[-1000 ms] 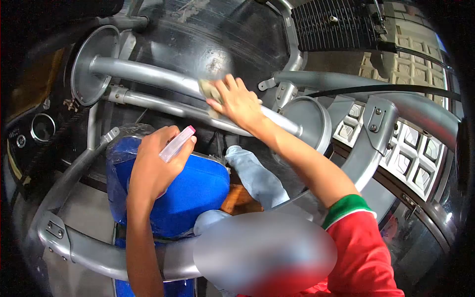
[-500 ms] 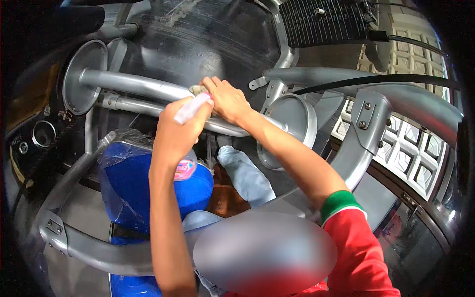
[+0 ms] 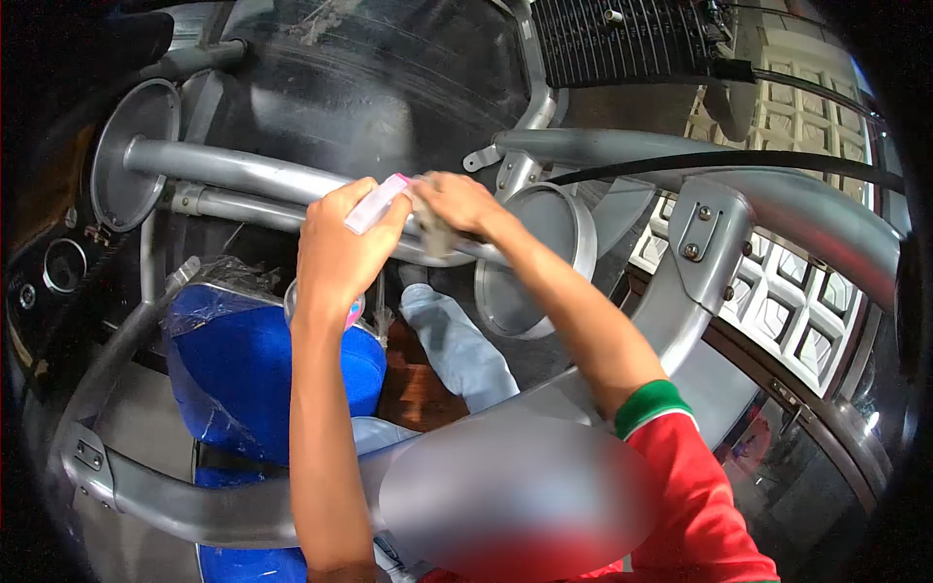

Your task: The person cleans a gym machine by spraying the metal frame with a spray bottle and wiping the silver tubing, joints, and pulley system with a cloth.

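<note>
My left hand is closed round a container with a white label and a pink edge, over the silver tube. A round, colourful part shows below that wrist. My right hand is closed on a beige cloth, blurred by motion, which lies against the tube just right of the container. The fingertips of my right hand are close to the container's pink edge.
Round grey discs stand at the left and right of the tube. A blue padded seat in clear plastic is below left. A thick grey frame bar crosses in front. A black weight stack stands at the back.
My right hand and the cloth have shifted right relative to the container, and more cloth shows below the hand. The surroundings have moved slightly left in view.
</note>
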The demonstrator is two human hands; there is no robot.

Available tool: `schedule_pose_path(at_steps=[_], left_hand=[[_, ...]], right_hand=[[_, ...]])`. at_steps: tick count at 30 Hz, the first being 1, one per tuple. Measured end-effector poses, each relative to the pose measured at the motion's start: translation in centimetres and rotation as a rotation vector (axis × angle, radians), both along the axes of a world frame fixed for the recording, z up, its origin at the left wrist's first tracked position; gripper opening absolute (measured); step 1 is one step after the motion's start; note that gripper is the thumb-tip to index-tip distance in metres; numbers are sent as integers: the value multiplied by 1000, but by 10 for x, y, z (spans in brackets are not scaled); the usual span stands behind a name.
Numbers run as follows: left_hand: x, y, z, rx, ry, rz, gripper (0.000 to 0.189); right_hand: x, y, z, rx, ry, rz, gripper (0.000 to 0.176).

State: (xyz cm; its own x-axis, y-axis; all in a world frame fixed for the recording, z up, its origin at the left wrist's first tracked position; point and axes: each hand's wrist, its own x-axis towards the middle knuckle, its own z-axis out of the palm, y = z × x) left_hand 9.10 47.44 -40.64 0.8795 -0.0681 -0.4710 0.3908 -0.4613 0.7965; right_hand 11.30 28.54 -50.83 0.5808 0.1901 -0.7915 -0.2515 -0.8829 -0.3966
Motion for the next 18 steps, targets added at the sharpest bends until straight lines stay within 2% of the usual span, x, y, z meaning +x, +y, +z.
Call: schedule_pose_path(at_steps=[1,2,5,7,11,13,15,18], left_hand=[[-2,-1,-3,64,-39,-39,26],[-3,-1,-4,67,-30,-41,26],[1,-4,2,3,-39,-73,26],[1,-4,9,-139,51,-136,23],[-7,-2,-2,-69,28,-296,22],[-8,-2,-3,-22,21,-367,23],[-8,-2,0,-18,52,-363,26],[-9,-9,6,-42,153,-367,27]], right_hand=[[-1,19,-1,50,-168,26,52],[-12,27,-26,137,-463,157,47],[-24,31,17,37,-449,159,49],[-43,6,29,28,-482,252,52],[-74,-48,49,-98,-405,416,50],[-76,-52,59,-283,-317,567,49],[-72,-44,54,-291,-340,609,45],[-66,-42,46,-159,-442,562,45]])
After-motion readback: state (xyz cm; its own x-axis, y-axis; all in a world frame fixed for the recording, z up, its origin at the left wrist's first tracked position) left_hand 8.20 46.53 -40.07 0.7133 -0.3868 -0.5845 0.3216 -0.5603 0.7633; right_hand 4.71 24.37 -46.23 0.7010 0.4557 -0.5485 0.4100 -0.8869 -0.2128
